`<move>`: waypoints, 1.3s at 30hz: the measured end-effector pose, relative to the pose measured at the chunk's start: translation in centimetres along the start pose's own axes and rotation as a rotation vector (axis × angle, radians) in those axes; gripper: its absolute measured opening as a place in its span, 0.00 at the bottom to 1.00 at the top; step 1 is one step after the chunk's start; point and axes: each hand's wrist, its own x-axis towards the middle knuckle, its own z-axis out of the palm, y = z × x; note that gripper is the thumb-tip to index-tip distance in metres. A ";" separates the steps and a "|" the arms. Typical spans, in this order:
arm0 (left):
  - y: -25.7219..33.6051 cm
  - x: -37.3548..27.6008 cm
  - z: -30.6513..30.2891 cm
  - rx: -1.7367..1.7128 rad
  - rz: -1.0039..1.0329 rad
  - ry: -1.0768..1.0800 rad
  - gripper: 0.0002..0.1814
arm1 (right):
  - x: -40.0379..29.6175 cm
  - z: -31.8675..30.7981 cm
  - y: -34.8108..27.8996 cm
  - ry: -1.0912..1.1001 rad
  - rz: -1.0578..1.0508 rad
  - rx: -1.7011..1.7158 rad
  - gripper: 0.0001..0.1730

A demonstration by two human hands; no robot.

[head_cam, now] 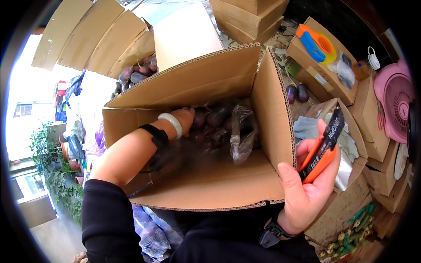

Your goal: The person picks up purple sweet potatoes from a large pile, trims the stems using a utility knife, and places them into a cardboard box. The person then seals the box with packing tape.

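Note:
A corrugated cardboard box (210,184) stands before me with its flaps up. Dark purple eggplants (217,116) lie inside, some beneath a clear plastic bag (241,134). My left hand (184,120) reaches into the box at the left end of the eggplants; its fingertips are partly hidden, so whether it grips one cannot be told. A pale bangle and a black band circle that arm. In my right hand (309,177) is an orange and black utility knife (320,154), pointing up beside the box's right wall. That thumb lies near the wall's edge.
More eggplants (135,74) lie beyond the box. At the right stand a carton (332,79) bearing an orange and blue tape dispenser (317,44), an open carton with cloths (348,144) and a pink fan (396,102). Stacked cartons (250,19) stand behind; green vegetables (353,235) lie lower right.

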 end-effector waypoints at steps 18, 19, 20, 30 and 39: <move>1.8 -10.5 -1.5 0.345 -0.011 0.038 0.08 | -0.1 0.3 0.1 0.023 -0.065 -0.105 0.42; 2.1 -11.2 -2.8 0.271 -0.030 0.041 0.15 | -0.2 0.5 0.1 0.039 -0.024 -0.101 0.39; 1.7 -10.8 -2.8 0.171 -0.006 0.016 0.25 | -0.3 0.5 0.5 0.059 -0.064 -0.099 0.38; -5.0 -28.3 -7.7 -0.645 -0.041 1.096 0.24 | 0.0 -0.5 1.0 0.061 -0.122 -0.180 0.30; -12.6 -31.3 23.2 -1.495 -0.750 1.056 0.20 | 0.9 -0.3 1.3 0.081 -0.235 -0.411 0.26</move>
